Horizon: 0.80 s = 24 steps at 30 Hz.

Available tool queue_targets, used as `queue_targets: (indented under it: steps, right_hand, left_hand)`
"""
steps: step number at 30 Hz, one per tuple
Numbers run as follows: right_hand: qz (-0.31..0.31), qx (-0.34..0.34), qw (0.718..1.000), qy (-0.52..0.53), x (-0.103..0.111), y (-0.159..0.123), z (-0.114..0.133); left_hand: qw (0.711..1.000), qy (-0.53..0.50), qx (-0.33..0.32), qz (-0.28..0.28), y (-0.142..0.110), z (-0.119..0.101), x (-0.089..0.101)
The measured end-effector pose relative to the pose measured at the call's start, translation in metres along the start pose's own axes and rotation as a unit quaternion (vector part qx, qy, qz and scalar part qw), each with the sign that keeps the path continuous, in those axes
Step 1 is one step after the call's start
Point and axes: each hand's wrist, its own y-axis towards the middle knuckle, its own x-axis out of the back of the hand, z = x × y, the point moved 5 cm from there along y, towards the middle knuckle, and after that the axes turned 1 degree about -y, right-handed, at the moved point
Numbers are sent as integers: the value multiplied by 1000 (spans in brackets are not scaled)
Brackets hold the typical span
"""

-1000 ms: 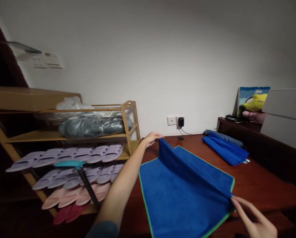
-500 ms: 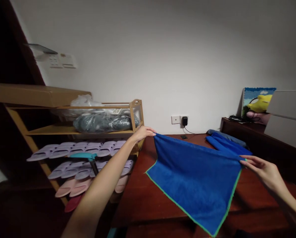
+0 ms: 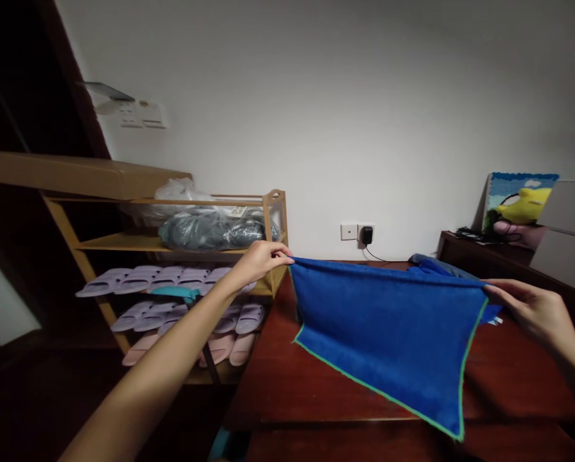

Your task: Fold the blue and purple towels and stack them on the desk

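Note:
A blue towel with a green edge hangs stretched in the air above the dark red table. My left hand pinches its upper left corner. My right hand pinches the upper right corner. The towel's top edge runs almost level between the two hands, and its lower part slopes down toward the table at the right.
A folded blue cloth lies on the table behind the towel. A wooden shoe rack with rows of slippers stands at the left. A wall socket with a plugged charger is behind. A dark side cabinet holds a picture at the right.
Both hands lifted the towel off the table and pulled it taut between them. The right hand rose from the table's front edge to the height of the left hand.

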Motion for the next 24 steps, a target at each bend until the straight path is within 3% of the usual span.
queue_targets:
  steps: [9, 13, 19, 24]
  right_hand:
    - [-57, 25, 998, 6, 15, 11, 36]
    - [-75, 21, 996, 53, 24, 10, 45]
    - [-76, 5, 993, 92, 31, 6, 54]
    - [-92, 37, 995, 30, 40, 3, 55]
  left_hand:
    - [982, 146, -107, -52, -23, -37, 40]
    - [979, 159, -111, -61, -29, -47, 54]
    - [976, 182, -112, -30, -32, -49, 61]
    - [974, 192, -118, 3, -36, -48, 61]
